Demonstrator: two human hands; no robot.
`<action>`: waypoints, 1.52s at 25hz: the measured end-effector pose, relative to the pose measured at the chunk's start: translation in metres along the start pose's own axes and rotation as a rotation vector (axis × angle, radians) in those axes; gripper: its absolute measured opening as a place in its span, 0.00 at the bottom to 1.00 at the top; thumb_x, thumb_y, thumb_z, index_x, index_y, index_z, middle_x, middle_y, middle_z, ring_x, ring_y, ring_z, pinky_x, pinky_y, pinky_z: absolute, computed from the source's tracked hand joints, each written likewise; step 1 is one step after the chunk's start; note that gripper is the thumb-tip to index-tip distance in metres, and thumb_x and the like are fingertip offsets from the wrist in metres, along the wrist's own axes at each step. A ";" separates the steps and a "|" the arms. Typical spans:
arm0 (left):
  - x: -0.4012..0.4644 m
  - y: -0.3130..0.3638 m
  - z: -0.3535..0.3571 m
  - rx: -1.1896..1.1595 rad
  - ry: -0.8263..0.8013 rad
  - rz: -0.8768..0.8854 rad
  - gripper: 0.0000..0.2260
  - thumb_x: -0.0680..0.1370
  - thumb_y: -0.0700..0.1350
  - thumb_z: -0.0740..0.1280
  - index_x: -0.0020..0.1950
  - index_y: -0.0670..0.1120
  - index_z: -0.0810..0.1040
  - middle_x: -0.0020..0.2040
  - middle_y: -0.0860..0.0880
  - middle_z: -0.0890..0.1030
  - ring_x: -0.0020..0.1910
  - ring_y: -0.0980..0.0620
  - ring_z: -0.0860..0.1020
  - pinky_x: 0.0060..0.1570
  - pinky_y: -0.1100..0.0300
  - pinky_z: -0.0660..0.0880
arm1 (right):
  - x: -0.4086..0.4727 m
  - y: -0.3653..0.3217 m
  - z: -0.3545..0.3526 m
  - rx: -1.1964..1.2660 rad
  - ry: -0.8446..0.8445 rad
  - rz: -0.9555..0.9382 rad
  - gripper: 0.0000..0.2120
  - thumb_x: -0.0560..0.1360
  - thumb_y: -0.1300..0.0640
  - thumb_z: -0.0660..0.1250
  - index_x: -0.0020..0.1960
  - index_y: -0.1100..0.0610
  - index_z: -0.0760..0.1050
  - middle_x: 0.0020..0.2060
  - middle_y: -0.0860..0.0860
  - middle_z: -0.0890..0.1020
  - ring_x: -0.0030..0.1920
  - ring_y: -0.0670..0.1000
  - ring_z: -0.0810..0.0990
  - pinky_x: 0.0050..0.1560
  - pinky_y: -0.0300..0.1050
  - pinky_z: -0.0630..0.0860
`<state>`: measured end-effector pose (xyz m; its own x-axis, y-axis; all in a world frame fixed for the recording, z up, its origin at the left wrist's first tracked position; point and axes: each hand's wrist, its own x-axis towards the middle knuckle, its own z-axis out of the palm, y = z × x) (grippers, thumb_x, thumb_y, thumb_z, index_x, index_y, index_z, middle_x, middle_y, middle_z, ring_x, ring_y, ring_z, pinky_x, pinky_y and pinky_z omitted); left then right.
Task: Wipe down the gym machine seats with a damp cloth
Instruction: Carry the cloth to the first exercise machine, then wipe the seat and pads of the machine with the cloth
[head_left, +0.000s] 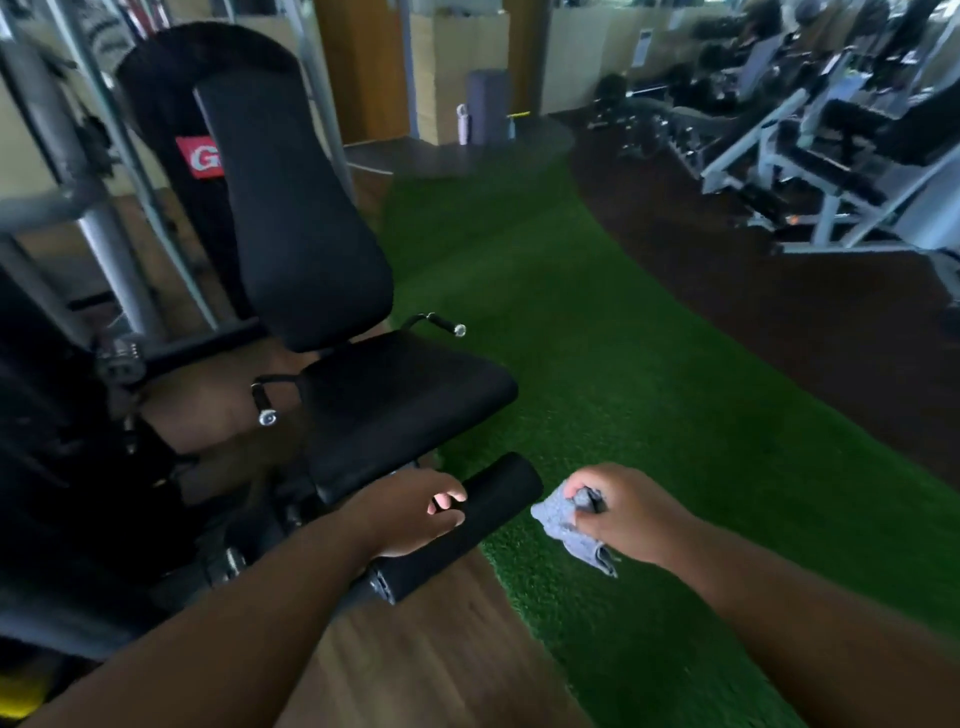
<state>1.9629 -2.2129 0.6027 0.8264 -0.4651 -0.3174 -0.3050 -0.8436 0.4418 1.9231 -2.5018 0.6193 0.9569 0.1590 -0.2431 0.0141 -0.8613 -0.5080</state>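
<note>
My left hand curls around the foam roller while my right hand clutches the bunched cloth beside it; the seat awaits wiping next.

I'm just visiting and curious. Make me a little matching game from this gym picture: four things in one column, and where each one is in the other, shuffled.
Things:
1. cloth
2. roller pad
3. backrest
4. turf

Places:
A. on the floor, right of the seat
B. under the left hand
C. rising behind the seat
D. bunched in the right hand

Pairs: 1-D, 2-B, 3-C, 4-A
</note>
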 end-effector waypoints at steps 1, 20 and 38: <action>0.012 -0.006 -0.003 -0.012 0.004 -0.023 0.15 0.80 0.56 0.65 0.66 0.55 0.77 0.58 0.58 0.81 0.53 0.61 0.78 0.53 0.64 0.73 | 0.020 0.000 -0.004 -0.005 -0.020 -0.023 0.11 0.75 0.56 0.67 0.56 0.47 0.78 0.41 0.44 0.79 0.28 0.40 0.72 0.29 0.34 0.66; 0.213 -0.161 -0.026 0.012 0.114 -0.576 0.17 0.79 0.60 0.60 0.67 0.58 0.73 0.66 0.54 0.76 0.63 0.50 0.76 0.61 0.52 0.71 | 0.345 0.011 -0.005 0.002 -0.248 -0.137 0.09 0.77 0.55 0.67 0.55 0.45 0.76 0.46 0.44 0.79 0.25 0.42 0.71 0.26 0.37 0.65; 0.297 -0.238 0.043 0.064 0.260 -0.808 0.28 0.80 0.65 0.56 0.78 0.57 0.62 0.79 0.50 0.62 0.77 0.49 0.60 0.73 0.45 0.59 | 0.476 0.040 0.114 -0.367 -0.161 -0.573 0.26 0.79 0.43 0.58 0.75 0.49 0.61 0.74 0.53 0.65 0.74 0.57 0.63 0.70 0.57 0.64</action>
<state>2.2608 -2.1623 0.3670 0.8820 0.3560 -0.3086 0.4052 -0.9074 0.1114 2.3464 -2.4061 0.3892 0.7146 0.6822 -0.1546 0.6281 -0.7231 -0.2874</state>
